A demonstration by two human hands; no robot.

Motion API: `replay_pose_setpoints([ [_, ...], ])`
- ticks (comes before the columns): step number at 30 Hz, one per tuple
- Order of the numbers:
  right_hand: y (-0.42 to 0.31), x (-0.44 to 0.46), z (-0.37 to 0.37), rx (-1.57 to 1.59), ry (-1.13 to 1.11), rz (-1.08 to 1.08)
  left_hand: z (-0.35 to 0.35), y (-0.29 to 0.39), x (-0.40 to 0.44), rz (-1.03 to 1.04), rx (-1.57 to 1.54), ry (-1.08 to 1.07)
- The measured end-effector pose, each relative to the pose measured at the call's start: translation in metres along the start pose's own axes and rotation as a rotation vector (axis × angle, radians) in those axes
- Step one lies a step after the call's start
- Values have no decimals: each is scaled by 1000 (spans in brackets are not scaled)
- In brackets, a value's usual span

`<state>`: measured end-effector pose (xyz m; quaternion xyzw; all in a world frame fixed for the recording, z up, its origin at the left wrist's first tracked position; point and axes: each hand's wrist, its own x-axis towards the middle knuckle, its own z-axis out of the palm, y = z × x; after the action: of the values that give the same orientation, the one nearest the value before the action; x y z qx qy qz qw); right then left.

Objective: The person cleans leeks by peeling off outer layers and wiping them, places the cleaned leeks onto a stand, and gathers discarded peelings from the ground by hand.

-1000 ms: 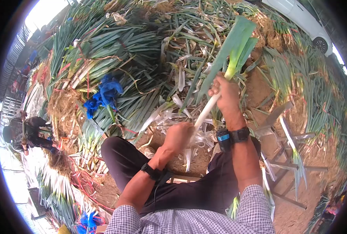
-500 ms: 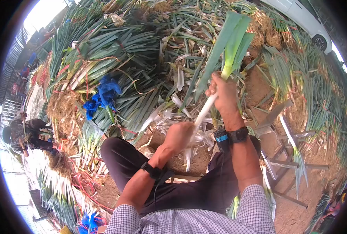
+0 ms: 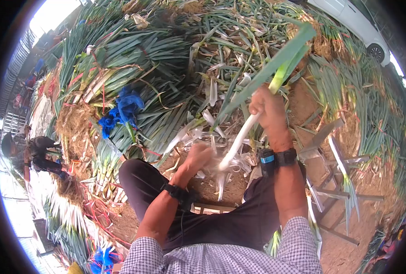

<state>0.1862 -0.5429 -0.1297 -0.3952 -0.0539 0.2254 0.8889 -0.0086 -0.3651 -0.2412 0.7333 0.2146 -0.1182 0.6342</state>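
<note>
My right hand [image 3: 270,112] is closed around a leek [image 3: 241,138] just below where its green leaves begin. The white shank slants down to the left, and its pale root end hangs above the ground. The leaves point up to the right, with one long leaf folded back down to the left. Apart from the root end, a short way to its left, is my left hand [image 3: 200,156]; motion smears its fingers. Stripped pale leek skins [image 3: 194,136] litter the ground beyond my hands.
Heaped leeks [image 3: 152,50] lie ahead and left, with more leek bundles [image 3: 381,118] on the right. Blue netting [image 3: 122,109] rests on the left pile. A metal frame [image 3: 335,192] stands by my right leg. Another person [image 3: 40,153] bends at far left; a white car [image 3: 349,18] is behind.
My left hand has come off the leek's lower end and moved left. My right hand still grips the leek, which has tipped further to the right at the top.
</note>
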Motion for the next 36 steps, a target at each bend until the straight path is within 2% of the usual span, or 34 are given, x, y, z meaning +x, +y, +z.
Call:
replay_pose_setpoints([
  [2, -2, 6, -11, 77, -17, 7, -3, 3, -8, -48, 58, 26],
  [4, -7, 11, -19, 136, -38, 14, 3, -5, -10, 70, -300, -102],
  [5, -10, 11, -22, 215, -118, 0, 5, -7, -10, 129, -479, -166],
  [8, -13, 14, -15, 217, -123, -114, -3, 57, -56, 24, -472, -376],
  [9, -13, 13, -11, 189, 31, -95, -1, 53, -56, 87, -449, -343],
  [11, -9, 8, -1, 131, 333, -58, 5, 56, -57, 327, -60, -79],
  [12, -2, 8, -3, 128, 303, -28, 8, 58, -58, 442, 136, 55],
  [16, 18, 3, -11, 186, 214, 69, 14, 64, -63, 436, 193, 151],
  [19, 19, 9, -18, 253, 101, 97, 17, 66, -72, 442, 178, 95],
  [22, 14, 1, -6, 198, 38, 61, 19, 59, -67, 563, 251, 81],
  [25, 15, -2, -3, 214, -81, 60, 20, 64, -61, 525, 412, 181],
  [28, 15, -2, -3, 232, -105, 62, 20, 68, -55, 445, 483, 194],
  [31, 15, -4, 2, 158, -86, 31, 23, 58, -46, 551, 594, 255],
  [34, 18, -14, 20, -8, -33, -20, 28, 68, -47, 471, 808, 174],
  [36, 28, -13, 21, 56, -43, 6, 32, 63, -41, 408, 889, 124],
])
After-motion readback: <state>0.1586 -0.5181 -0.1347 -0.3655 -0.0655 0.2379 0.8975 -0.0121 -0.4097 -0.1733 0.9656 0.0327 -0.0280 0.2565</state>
